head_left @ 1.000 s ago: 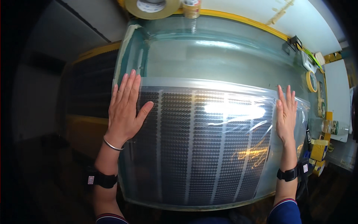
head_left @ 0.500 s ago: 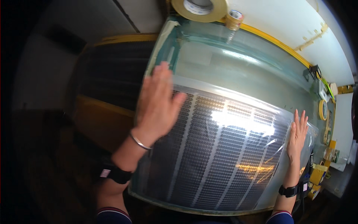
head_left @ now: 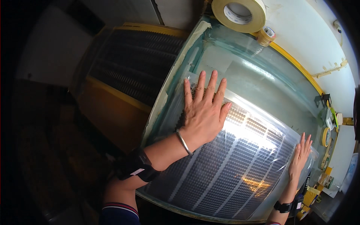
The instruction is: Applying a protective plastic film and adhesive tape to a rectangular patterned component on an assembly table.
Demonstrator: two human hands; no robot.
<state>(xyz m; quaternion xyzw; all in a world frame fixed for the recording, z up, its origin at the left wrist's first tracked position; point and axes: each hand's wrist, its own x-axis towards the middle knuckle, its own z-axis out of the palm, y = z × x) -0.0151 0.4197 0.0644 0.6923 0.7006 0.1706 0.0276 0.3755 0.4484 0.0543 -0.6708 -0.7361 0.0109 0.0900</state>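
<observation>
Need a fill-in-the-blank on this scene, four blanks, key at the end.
1. A shiny silver bangle circles the person's ____ wrist.
2. The bare left hand lies over the glossy, dark-patterned plastic sheet, palm facing ____.
3. The thin strip along the far edge of the smooth greenish work surface is coloured ____.
4. In the picture, the small round amber tape roll is on the ____ side of the large round tan tape roll.

Missing words: left; down; yellow; right.
</observation>
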